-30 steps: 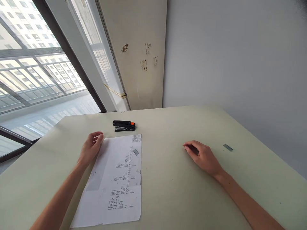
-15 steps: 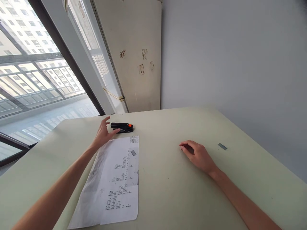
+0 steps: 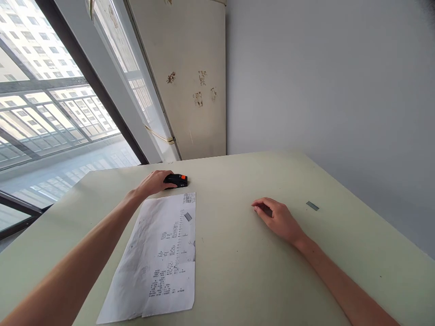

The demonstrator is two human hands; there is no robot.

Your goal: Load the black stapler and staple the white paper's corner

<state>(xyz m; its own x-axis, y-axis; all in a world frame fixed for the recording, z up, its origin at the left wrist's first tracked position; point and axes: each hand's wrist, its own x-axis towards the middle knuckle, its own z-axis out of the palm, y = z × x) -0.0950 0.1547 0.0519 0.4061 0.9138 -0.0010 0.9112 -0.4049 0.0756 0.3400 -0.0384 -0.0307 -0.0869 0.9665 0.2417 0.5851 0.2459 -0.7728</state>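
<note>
My left hand (image 3: 157, 182) is wrapped round the rear end of a black stapler (image 3: 179, 181) with an orange patch, which lies on the table beyond the paper. Below it, printed sheets of paper (image 3: 166, 258) lie lengthwise, creased on the left side. A small grey strip of staples (image 3: 188, 217) rests on the paper. My right hand (image 3: 277, 216) lies on the table to the right, fingers curled with thumb and fingertips close together. What it holds, if anything, is hidden.
Right of my right hand a second grey staple strip (image 3: 312, 206) lies on the pale green table (image 3: 231, 290). A grey wall (image 3: 322, 81) borders the table's right side. At the back stands a stained whitish cabinet (image 3: 193, 122), with a window (image 3: 44, 104) at the left.
My left hand has moved right and closed round the stapler's rear end; before, its fingers were spread beside it. My right hand has stayed in place on the table.
</note>
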